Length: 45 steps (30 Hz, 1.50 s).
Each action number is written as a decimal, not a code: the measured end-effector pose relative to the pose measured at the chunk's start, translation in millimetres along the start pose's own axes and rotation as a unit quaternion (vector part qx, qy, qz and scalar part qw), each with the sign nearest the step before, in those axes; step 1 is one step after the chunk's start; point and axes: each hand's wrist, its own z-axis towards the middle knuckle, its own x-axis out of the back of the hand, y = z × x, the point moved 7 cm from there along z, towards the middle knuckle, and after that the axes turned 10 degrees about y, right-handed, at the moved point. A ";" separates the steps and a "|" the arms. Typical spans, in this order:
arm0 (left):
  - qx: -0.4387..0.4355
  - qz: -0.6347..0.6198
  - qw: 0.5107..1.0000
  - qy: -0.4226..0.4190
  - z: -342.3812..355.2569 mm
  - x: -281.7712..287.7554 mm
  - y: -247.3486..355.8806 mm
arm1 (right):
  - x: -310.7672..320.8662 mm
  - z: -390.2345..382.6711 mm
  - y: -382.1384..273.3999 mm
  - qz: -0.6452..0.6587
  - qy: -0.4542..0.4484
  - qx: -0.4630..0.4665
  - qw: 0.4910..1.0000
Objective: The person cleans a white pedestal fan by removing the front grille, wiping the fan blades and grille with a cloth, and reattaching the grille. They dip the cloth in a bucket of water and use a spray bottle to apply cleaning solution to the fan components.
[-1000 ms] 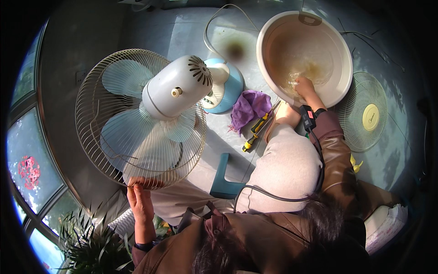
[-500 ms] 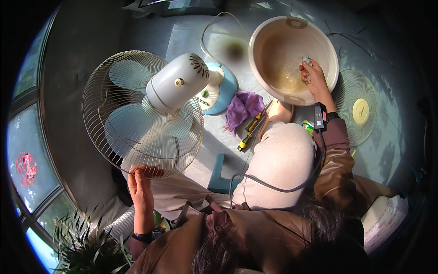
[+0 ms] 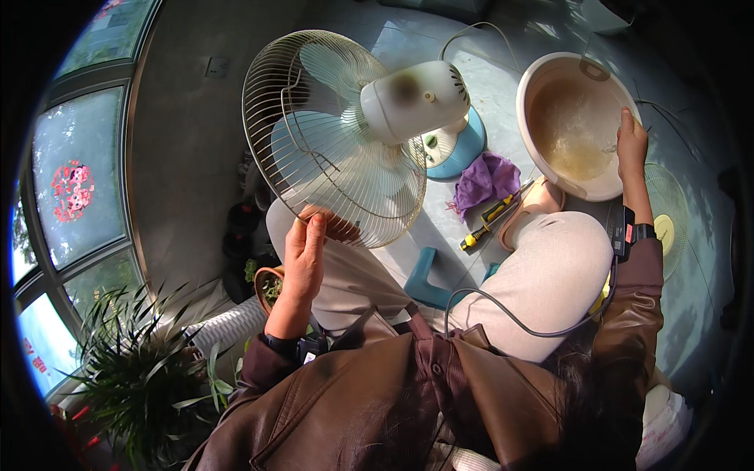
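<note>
Tiled floor (image 3: pixel 703 294) caught sunlight. Your left hand (image 3: pixel 304 257) pinched wire fan guard (image 3: pixel 310 147); your right hand (image 3: pixel 632 147), half-curled, overlapped basin (image 3: pixel 620 94) rim, grip unclear.

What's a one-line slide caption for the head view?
Left hand holds a wire fan guard; right hand is at the rim of a basin of brownish water.

Reads as a home, likely a sunroom or similar; can't pin the exact room. Evidence: framed windows (image 3: pixel 82 141) with a red-pink decal (image 3: pixel 73 191), sun on gray floor tiles (image 3: pixel 452 231), spiky houseplant (image 3: pixel 133 353), small plant in a terracotta pot (image 3: pixel 271 286), wall socket (image 3: pixel 217 67), household fan (image 3: pixel 416 102) and plastic washbasin (image 3: pixel 525 118) at floor level.
</note>
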 end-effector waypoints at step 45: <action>-0.061 -0.010 0.998 -0.026 -0.3 -12.6 13.1 | 284.8 -158.8 240.8 0.232 0.073 -0.343 0.907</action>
